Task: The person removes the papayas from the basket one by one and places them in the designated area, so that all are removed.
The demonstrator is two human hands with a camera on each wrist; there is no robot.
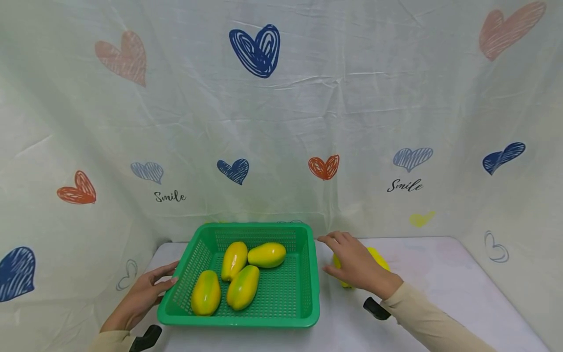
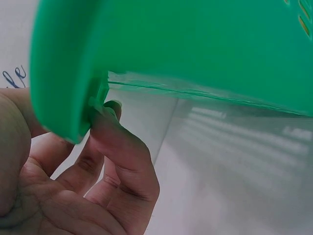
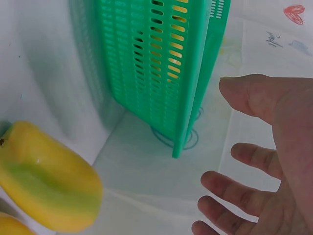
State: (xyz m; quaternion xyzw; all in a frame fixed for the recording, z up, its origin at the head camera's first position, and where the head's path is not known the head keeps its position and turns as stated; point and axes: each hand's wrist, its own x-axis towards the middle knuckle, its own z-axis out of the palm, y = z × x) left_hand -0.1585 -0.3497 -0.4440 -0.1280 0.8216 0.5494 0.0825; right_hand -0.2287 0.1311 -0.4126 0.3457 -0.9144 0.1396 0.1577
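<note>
My left hand (image 1: 142,296) grips the left rim of a green plastic basket (image 1: 283,322), with fingers curled at the rim's underside in the left wrist view. Several yellow papayas (image 1: 243,288) with green streaks lie inside, mostly toward the basket's left and middle. To the right of the basket, my right hand (image 1: 358,264) hangs with fingers spread and holds nothing. Partly hidden beneath it are yellow fruit on the table. The right wrist view shows one papaya (image 3: 49,176) and part of another (image 3: 12,225), both apart from the fingers.
A white-covered table (image 1: 440,288) carries the basket and fruit. Behind and at both sides hangs a pale curtain (image 1: 281,117) printed with hearts and "Smile". A black wrist camera mount (image 1: 377,308) sits under the right wrist, another (image 1: 146,338) by the left.
</note>
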